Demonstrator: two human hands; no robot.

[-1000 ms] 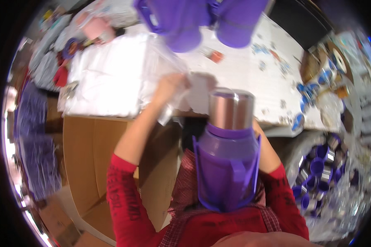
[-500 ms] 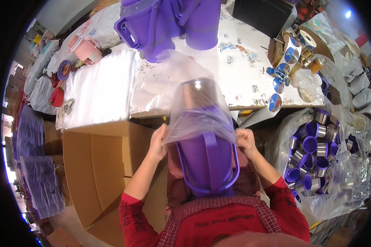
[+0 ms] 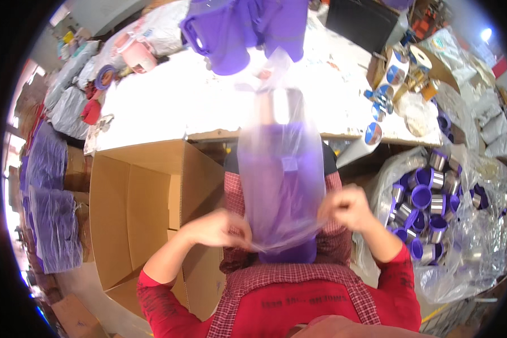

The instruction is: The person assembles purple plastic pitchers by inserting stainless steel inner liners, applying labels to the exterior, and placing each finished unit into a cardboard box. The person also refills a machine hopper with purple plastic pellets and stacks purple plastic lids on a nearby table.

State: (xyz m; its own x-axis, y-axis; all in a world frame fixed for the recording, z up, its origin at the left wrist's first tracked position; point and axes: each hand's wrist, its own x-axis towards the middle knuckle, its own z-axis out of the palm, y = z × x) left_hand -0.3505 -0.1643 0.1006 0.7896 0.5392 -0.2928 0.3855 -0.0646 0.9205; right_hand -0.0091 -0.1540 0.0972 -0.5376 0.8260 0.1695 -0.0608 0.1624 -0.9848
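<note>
A large purple handled jug with a metallic upper part rests upright against my lap. A clear plastic bag covers most of it, and only the jug's lower end stays outside. My left hand, slightly blurred, is closed on the bag's open edge at the left of the jug. Opposite it, my right hand pinches the same edge on the right side. The handle is hard to make out through the bag.
More purple jugs stand at the table's far side. A cardboard box gapes at my left. Purple-and-metal cups fill a plastic-lined container at my right. On the table lie a pink jug and a sticker roll.
Both hands have moved down toward me and drawn the bag's edge down over the jug, covering its handle. My head view has shifted slightly.
</note>
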